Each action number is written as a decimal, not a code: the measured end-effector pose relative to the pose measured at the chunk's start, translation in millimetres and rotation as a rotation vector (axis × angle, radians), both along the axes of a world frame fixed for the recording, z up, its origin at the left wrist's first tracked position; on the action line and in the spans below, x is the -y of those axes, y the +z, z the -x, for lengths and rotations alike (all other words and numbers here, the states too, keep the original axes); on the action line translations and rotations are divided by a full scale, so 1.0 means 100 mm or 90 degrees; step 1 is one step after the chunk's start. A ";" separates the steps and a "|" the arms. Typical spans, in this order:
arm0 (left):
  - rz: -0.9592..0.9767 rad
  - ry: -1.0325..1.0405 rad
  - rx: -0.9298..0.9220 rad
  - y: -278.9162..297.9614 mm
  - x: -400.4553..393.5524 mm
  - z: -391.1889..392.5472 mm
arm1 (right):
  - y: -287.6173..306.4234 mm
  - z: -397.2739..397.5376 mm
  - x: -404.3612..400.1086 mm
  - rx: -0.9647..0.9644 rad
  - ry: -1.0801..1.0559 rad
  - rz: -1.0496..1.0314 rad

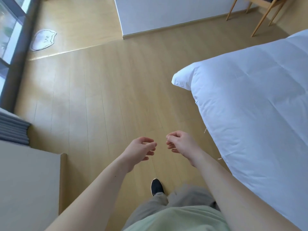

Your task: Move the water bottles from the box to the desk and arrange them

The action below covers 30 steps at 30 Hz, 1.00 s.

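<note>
Both bare arms are reaching forward over the wooden floor (106, 90), and neither hand is holding anything. The left hand (141, 150) is hanging loosely curled, palm turned inward, its fingers (150, 144) bent but released, with nothing between them. The right hand (180, 144) is sitting just beside it, a small gap apart, its fingers (170, 142) drawn in more tightly into a loose fist that is also gripping nothing.

No water bottles and no box are showing anywhere in the view, so their place cannot be told from here.

Below the hands, a black shoe (156, 186) is standing on the floor, with grey trousers (180, 199) and a pale green shirt (175, 219) filling the near edge. On the right, a bed covered with a white duvet (253, 100) is running from the near right up toward the far right, its corner hanging over the floor. On the near left, a pale flat surface with a wooden edge (30, 180) is lying beside the left forearm; whether it is the table cannot be told. Just beyond it, grey folded fabric (13, 129) is stacked. At the far left, a dark window frame (18, 52) is rising along the edge, and a white cat-shaped mat (44, 40) is lying on the floor next to it. At the far middle, a white wall panel (166, 12) is standing, and wooden chair legs (263, 15) are showing at the far right.
</note>
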<state>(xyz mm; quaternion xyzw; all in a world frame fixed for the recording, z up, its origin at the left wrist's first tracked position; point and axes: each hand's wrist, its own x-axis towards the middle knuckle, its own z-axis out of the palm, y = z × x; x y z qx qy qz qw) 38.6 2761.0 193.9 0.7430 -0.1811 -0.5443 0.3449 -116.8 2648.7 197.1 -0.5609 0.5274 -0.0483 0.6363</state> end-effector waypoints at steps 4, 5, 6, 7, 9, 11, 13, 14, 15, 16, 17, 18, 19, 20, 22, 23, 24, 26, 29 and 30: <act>0.006 -0.016 -0.008 0.01 0.42 -0.40 | 0.07 -0.37 0.37 0.000 -0.017 0.014; 0.006 -0.017 -0.011 0.01 0.53 -0.49 | 0.09 -0.45 0.47 -0.002 -0.022 0.017; 0.007 -0.017 -0.014 0.00 0.64 -0.58 | 0.10 -0.54 0.57 -0.003 -0.026 0.019; 0.007 -0.019 -0.016 -0.02 0.74 -0.67 | 0.10 -0.63 0.67 -0.004 -0.029 0.020; 0.008 -0.021 -0.018 -0.05 0.95 -0.84 | 0.09 -0.81 0.88 -0.002 -0.032 0.019; 0.011 -0.018 -0.021 -0.08 1.16 -1.02 | 0.07 -1.00 1.10 0.000 -0.034 0.015; 0.011 -0.016 -0.020 -0.12 1.39 -1.22 | 0.03 -1.20 1.33 0.001 -0.028 0.009; 0.010 -0.016 -0.018 -0.14 1.52 -1.32 | 0.00 -1.31 1.46 -0.003 -0.019 0.007; 0.009 -0.014 -0.016 -0.16 1.66 -1.42 | -0.03 -1.41 1.60 -0.008 -0.009 0.007; 0.008 -0.011 -0.014 -0.17 1.82 -1.53 | -0.06 -1.51 1.75 -0.013 0.002 0.006; 0.007 -0.007 -0.014 -0.16 1.98 -1.65 | -0.09 -1.62 1.90 -0.017 0.010 0.005; 0.008 -0.001 -0.013 -0.15 2.16 -1.77 | -0.11 -1.73 2.07 -0.019 0.016 0.004; 0.007 0.004 -0.011 -0.13 2.33 -1.88 | -0.13 -1.83 2.25 -0.021 0.019 0.002; 0.006 0.007 -0.009 -0.09 2.49 -1.99 | -0.13 -1.94 2.42 -0.023 0.019 -0.001; 0.010 0.016 -0.001 -0.04 2.79 -2.19 | -0.13 -2.18 2.76 -0.019 0.024 -0.004; 0.014 0.024 0.003 -0.01 2.93 -2.29 | -0.12 -2.31 2.93 -0.015 0.028 -0.002; 0.018 0.035 0.007 0.01 3.07 -2.39 | -0.12 -2.44 3.09 -0.010 0.030 0.002; 0.023 0.054 0.010 0.05 3.30 -2.59 | -0.11 -2.68 3.36 0.003 0.030 0.008; 0.015 0.061 0.013 0.08 3.56 -2.83 | -0.10 -2.95 3.66 0.012 0.040 0.008; 0.014 0.061 0.015 0.08 3.65 -2.91 | -0.10 -3.02 3.75 0.010 0.048 0.012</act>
